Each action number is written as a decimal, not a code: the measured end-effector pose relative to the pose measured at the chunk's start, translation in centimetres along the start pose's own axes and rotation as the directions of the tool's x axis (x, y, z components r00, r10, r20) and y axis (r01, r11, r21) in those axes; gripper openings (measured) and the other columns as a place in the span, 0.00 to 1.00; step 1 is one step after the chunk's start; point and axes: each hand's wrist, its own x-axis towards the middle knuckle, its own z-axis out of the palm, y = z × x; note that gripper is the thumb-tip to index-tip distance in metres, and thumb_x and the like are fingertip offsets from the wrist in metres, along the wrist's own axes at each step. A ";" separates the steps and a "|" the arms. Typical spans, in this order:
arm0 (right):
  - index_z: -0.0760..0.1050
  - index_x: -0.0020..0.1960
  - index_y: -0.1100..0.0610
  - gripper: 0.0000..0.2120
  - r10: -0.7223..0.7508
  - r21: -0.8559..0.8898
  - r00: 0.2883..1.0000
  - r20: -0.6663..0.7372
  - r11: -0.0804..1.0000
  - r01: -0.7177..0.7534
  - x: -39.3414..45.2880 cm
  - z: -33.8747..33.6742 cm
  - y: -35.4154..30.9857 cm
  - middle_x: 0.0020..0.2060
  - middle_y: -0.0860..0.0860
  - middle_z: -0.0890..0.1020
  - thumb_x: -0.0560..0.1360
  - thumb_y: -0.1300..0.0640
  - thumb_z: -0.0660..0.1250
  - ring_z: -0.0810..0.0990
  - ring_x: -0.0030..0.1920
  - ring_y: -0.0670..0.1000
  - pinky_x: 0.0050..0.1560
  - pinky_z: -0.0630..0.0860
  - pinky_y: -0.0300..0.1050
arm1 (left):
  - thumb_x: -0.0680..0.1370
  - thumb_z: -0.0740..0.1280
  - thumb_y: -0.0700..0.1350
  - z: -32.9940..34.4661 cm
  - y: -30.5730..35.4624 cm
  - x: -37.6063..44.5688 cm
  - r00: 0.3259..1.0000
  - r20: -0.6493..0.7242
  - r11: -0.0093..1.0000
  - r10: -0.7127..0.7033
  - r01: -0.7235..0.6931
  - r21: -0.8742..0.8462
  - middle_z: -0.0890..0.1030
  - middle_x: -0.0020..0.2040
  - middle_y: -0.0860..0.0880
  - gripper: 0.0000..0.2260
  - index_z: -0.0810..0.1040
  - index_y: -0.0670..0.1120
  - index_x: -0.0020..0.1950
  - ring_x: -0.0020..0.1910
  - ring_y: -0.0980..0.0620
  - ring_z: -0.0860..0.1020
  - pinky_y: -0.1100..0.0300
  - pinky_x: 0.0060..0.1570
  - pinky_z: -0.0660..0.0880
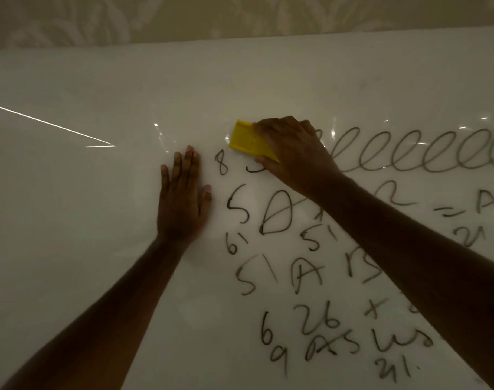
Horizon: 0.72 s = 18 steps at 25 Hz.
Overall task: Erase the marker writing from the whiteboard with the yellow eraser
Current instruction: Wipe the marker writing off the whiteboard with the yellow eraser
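A glossy whiteboard [99, 220] fills most of the view. Black marker writing [276, 212] of digits and letters covers its right half, with a row of loops [408, 150] along the top right. My right hand [293, 150] grips the yellow eraser [247, 140] and presses it flat on the board at the left end of the loops, just above a small "8". My left hand [184, 198] lies flat on the board with fingers spread, left of the writing, holding nothing.
The board's upper edge [240, 40] meets a pale patterned wall [240, 15]. Bright light streaks [51, 125] reflect on the left part of the board. My right forearm [408, 249] hides part of the writing.
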 end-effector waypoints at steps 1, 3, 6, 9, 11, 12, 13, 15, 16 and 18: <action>0.72 0.76 0.60 0.28 -0.001 -0.025 1.000 -0.005 1.000 0.001 0.7 0.6 -0.4 0.70 0.56 0.78 0.80 0.48 0.70 0.78 0.65 0.62 0.61 0.74 0.62 | 0.87 0.54 0.52 0.0 0.0 0.0 1.000 0.000 1.000 -0.003 0.003 0.009 0.55 0.89 0.41 0.31 0.55 0.40 0.88 0.88 0.40 0.51 0.41 0.87 0.44; 0.70 0.78 0.56 0.28 0.037 -0.029 0.999 -0.011 0.999 -0.037 1.4 1.6 -1.5 0.74 0.52 0.76 0.81 0.47 0.68 0.76 0.66 0.59 0.62 0.72 0.61 | 0.87 0.54 0.52 0.0 -0.1 -0.1 1.000 0.005 1.000 -0.004 0.004 0.015 0.55 0.89 0.41 0.31 0.55 0.40 0.88 0.88 0.40 0.51 0.40 0.86 0.43; 0.69 0.79 0.55 0.28 0.018 -0.055 1.000 -0.017 0.998 -0.019 0.9 2.6 -3.0 0.75 0.50 0.75 0.81 0.47 0.68 0.76 0.66 0.58 0.62 0.73 0.61 | 0.87 0.54 0.53 0.2 -0.2 -0.1 1.000 -0.018 1.000 0.001 0.000 0.031 0.55 0.89 0.41 0.31 0.55 0.40 0.88 0.88 0.39 0.52 0.39 0.86 0.45; 0.70 0.77 0.55 0.29 -0.110 -0.151 0.994 -0.009 0.983 0.108 -1.6 3.1 -3.7 0.73 0.51 0.77 0.80 0.46 0.69 0.79 0.63 0.58 0.58 0.76 0.60 | 0.87 0.53 0.53 0.4 -0.3 -0.2 1.000 -0.024 0.999 0.002 -0.002 0.034 0.56 0.88 0.41 0.31 0.56 0.39 0.88 0.88 0.39 0.52 0.37 0.86 0.47; 0.70 0.77 0.55 0.29 -0.220 -0.210 0.975 0.036 0.952 0.222 -3.6 2.7 -2.8 0.72 0.51 0.77 0.80 0.46 0.69 0.79 0.62 0.57 0.56 0.77 0.57 | 0.87 0.53 0.52 0.4 -0.2 -0.2 1.000 -0.016 0.999 -0.007 0.008 0.044 0.55 0.89 0.41 0.31 0.55 0.39 0.88 0.88 0.40 0.52 0.36 0.86 0.48; 0.70 0.77 0.55 0.29 -0.243 -0.225 0.969 0.044 0.943 0.247 -4.1 2.2 -1.9 0.71 0.52 0.78 0.80 0.45 0.69 0.80 0.61 0.58 0.55 0.78 0.57 | 0.87 0.53 0.52 0.4 -0.1 -0.2 1.000 -0.014 0.999 -0.009 0.010 0.046 0.55 0.89 0.41 0.31 0.55 0.39 0.88 0.88 0.40 0.51 0.37 0.86 0.48; 0.70 0.77 0.56 0.28 -0.242 -0.235 0.970 0.034 0.941 0.243 -4.2 1.7 -0.8 0.71 0.53 0.78 0.80 0.45 0.68 0.80 0.61 0.58 0.54 0.78 0.57 | 0.87 0.54 0.52 0.4 -0.1 -0.2 1.000 -0.018 0.999 -0.008 0.009 0.047 0.55 0.89 0.41 0.31 0.55 0.39 0.88 0.88 0.40 0.51 0.37 0.86 0.47; 0.70 0.76 0.57 0.27 -0.178 -0.240 0.984 -0.005 0.955 0.172 -3.0 1.1 0.8 0.70 0.55 0.78 0.82 0.44 0.63 0.80 0.61 0.60 0.53 0.79 0.58 | 0.87 0.54 0.52 0.4 -0.1 -0.2 1.000 -0.029 0.998 -0.002 0.004 0.055 0.55 0.89 0.41 0.32 0.55 0.39 0.88 0.88 0.39 0.52 0.39 0.87 0.46; 0.71 0.75 0.57 0.27 -0.126 -0.232 0.992 -0.020 0.966 0.118 -1.8 1.0 1.0 0.71 0.55 0.78 0.82 0.43 0.60 0.80 0.61 0.61 0.53 0.79 0.60 | 0.87 0.54 0.52 0.4 -0.1 -0.2 0.999 -0.034 0.998 0.001 0.001 0.057 0.55 0.89 0.41 0.32 0.55 0.39 0.88 0.88 0.39 0.52 0.40 0.87 0.45; 0.71 0.75 0.57 0.29 -0.048 -0.214 0.998 -0.050 0.976 0.036 0.6 1.5 0.2 0.71 0.54 0.78 0.81 0.42 0.57 0.79 0.60 0.61 0.52 0.78 0.60 | 0.87 0.54 0.52 0.5 -0.1 -0.3 0.999 -0.039 0.999 0.005 -0.003 0.052 0.56 0.89 0.41 0.31 0.55 0.39 0.88 0.88 0.39 0.52 0.40 0.87 0.45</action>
